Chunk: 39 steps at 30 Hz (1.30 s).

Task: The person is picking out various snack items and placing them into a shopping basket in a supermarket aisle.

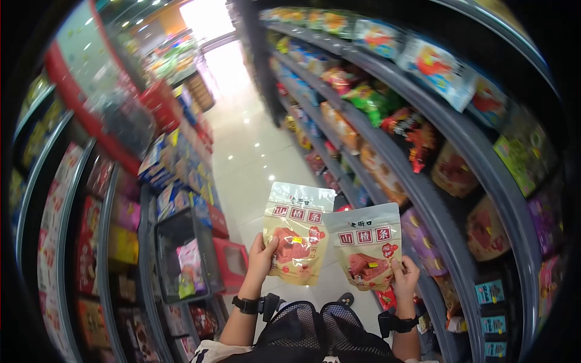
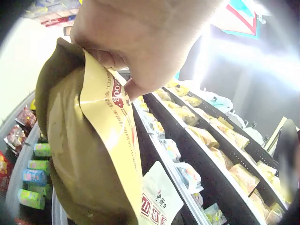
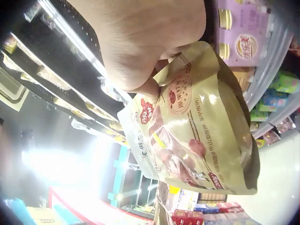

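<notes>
My left hand (image 1: pixel 260 259) pinches the lower left edge of a cream snack pouch of hawthorn strips (image 1: pixel 293 215), thumb on its front. A second, similar pouch (image 1: pixel 368 242) is held by its lower right side in my right hand (image 1: pixel 407 277). Both pouches stand upright side by side in front of my body, printed fronts towards me, their edges close together. In the left wrist view the left pouch (image 2: pixel 84 145) shows its folded bottom. The right wrist view shows the right pouch (image 3: pixel 197 126) bulging below the thumb.
Shelves of bagged snacks (image 1: pixel 369 103) line the right side of the aisle. On the left stand more shelves, a dark grey basket (image 1: pixel 160 257) with a pink-and-green packet (image 1: pixel 190 266) inside, and a red basket (image 1: pixel 233 269). A pale tiled floor (image 1: pixel 248 151) runs ahead.
</notes>
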### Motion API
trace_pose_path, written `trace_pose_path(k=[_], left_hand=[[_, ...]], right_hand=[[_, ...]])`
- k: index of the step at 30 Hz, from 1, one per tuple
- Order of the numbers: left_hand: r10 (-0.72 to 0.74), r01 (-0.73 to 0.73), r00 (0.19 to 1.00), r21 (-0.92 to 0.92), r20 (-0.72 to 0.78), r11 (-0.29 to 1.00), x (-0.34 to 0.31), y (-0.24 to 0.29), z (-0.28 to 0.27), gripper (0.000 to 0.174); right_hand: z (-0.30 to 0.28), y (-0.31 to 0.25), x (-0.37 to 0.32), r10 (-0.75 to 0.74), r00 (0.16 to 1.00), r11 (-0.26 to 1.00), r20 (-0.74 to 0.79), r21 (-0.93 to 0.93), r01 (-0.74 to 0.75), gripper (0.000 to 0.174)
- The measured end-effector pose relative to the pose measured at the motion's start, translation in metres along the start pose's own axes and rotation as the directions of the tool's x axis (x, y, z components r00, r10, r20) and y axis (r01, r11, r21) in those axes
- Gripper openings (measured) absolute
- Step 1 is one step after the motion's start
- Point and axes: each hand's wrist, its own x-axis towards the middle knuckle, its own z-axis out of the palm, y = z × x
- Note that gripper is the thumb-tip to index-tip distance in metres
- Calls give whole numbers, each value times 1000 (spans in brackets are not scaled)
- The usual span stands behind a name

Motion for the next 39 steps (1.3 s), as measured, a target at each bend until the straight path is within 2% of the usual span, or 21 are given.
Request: trace_pose_path(k=[2, 3, 4, 6, 8, 10, 11, 13, 14, 15, 18, 20, 23, 25, 28, 29, 32, 33, 34, 36, 39], left_hand=[[66, -59, 996, 105, -66, 993, -12, -1, -45, 21], [69, -64, 992, 57, -109, 996, -19, 1, -69, 22], [74, -67, 986, 52, -151, 996, -28, 5, -95, 22], [147, -78, 966, 301, -213, 950, -50, 8, -143, 22], [143, -59, 942, 269, -303, 961, -66, -2, -192, 26], [140, -13, 911, 313, -388, 950, -82, -19, -250, 32], [136, 1, 895, 306, -425, 952, -93, -23, -273, 32], [139, 104, 835, 402, -532, 910, -114, -26, -315, 37], [139, 116, 814, 392, -564, 913, -126, -22, -330, 37], [103, 178, 783, 380, -613, 908, -138, -15, -342, 38], [31, 278, 703, 314, -711, 908, -165, -28, -389, 39], [17, 284, 643, 259, -766, 923, -181, -41, -414, 40], [3, 346, 571, 244, -821, 906, -192, -56, -449, 38], [10, 384, 532, 252, -847, 888, -189, -62, -467, 37], [63, 453, 505, 326, -861, 830, -178, -51, -482, 37], [78, 480, 486, 340, -871, 809, -172, -45, -484, 36], [15, 598, 445, 310, -895, 740, -135, -27, -499, 35], [22, 608, 443, 318, -896, 728, -121, -21, -503, 36], [7, 634, 456, 330, -890, 699, -110, -35, -517, 37], [8, 716, 469, 385, -883, 583, -87, -43, -525, 38], [-91, 761, 491, 376, -866, 529, -60, -58, -541, 40]], right_hand=[[35, -10, -2, 55, 995, 998, 79, -37, -52, 18], [63, -20, -7, 44, 994, 998, 99, 45, -49, 17], [86, -22, -8, 42, 989, 998, 142, 46, -48, 17], [128, -23, -15, -20, 970, 998, 242, -58, 35, 15], [169, -23, -25, -14, 946, 995, 323, -89, 45, 14], [213, -18, -34, -32, 897, 981, 441, -159, 113, 15], [242, -30, -46, 4, 883, 997, 469, -65, 30, 15], [285, -24, -57, 9, 835, 995, 551, -86, 47, 16], [306, -20, -62, 15, 802, 992, 597, -110, 63, 16], [330, -21, -67, 122, 740, 992, 661, -109, -67, 15], [392, 0, -78, 117, 633, 993, 766, -91, -73, 14], [419, -1, -87, 168, 601, 986, 781, -133, -102, 14], [473, 30, -90, 110, 528, 993, 842, -113, -27, 16], [515, 47, -88, 259, 411, 964, 874, -263, -49, 18], [555, 36, -99, 279, 321, 960, 905, -272, -67, 16], [570, 49, -100, 276, 271, 959, 922, -283, -14, 17], [623, 79, -111, 322, 201, 944, 925, -330, 6, 18], [642, 106, -113, 314, 150, 941, 938, -328, 79, 21], [653, 115, -116, 312, 139, 943, 940, -324, 72, 21], [668, 117, -123, 339, 52, 929, 939, -343, 140, 23], [684, 120, -123, 417, -38, 906, 908, -413, 90, 24]])
